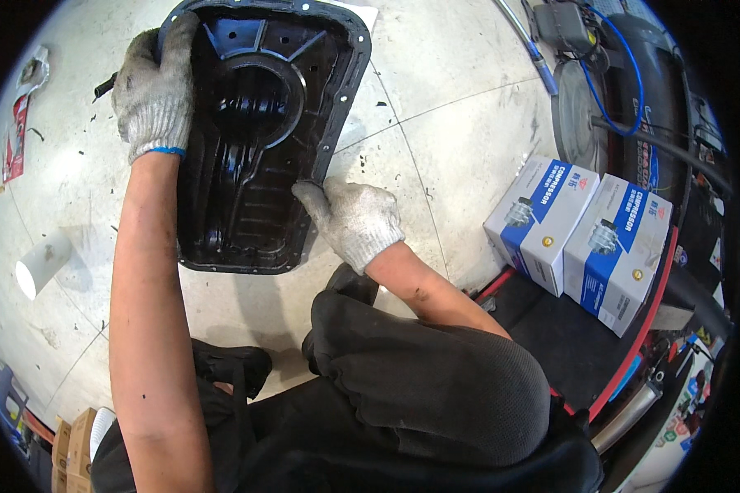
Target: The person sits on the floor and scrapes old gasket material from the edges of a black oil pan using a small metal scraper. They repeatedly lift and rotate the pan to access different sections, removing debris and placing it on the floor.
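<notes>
A black oil pan (263,185), its hollow side facing me, is tilted up above the pale floor, with bolt holes along its flange. My left hand (156,90), in a soiled white knit glove, is closed on the pan's upper left edge. Beside that hand a short dark stub (105,86) pokes out; what it belongs to is hidden. My right hand (353,215), gloved too, grips the lower right rim, the thumb on the flange and the other fingers curled behind. The pan's outer side is out of sight.
Two white-and-blue cartons (543,218) rest on a black, red-edged board (522,308) at right. Behind them stand a dark tank (633,99) and a blue hose (640,74). A white cylinder (43,263) and a red package (15,140) lie on the left floor, dark scraps around.
</notes>
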